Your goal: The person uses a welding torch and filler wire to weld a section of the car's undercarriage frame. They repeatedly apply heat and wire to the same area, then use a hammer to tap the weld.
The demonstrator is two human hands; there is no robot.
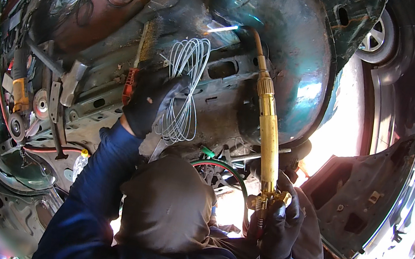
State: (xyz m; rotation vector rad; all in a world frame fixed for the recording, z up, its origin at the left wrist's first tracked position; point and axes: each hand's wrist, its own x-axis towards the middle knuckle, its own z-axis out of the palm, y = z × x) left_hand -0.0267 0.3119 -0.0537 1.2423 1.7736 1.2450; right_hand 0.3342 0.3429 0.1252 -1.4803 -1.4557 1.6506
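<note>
My left hand (148, 99), in a dark glove with a small hole, grips a looped bundle of thin silvery wire (187, 66) at its narrow middle. My right hand (282, 222), also gloved, is wrapped round the valve end of a brass gas torch (269, 139). The torch points up and away, and its bent copper-coloured neck (256, 42) curves left. A bright flame (223, 29) burns at its tip, against the dark green car body metal (290, 50). Beyond the left hand, a wire brush (129, 84) with a red-orange handle lies on the metal.
A hammer (71, 82) and an angle grinder (18, 94) lie at the left on the body metal. A clear bottle (81, 162) with a yellow cap stands nearby. Red and green hoses (236, 173) run past my knees (169, 199). A detached car door (366, 192) leans at the right.
</note>
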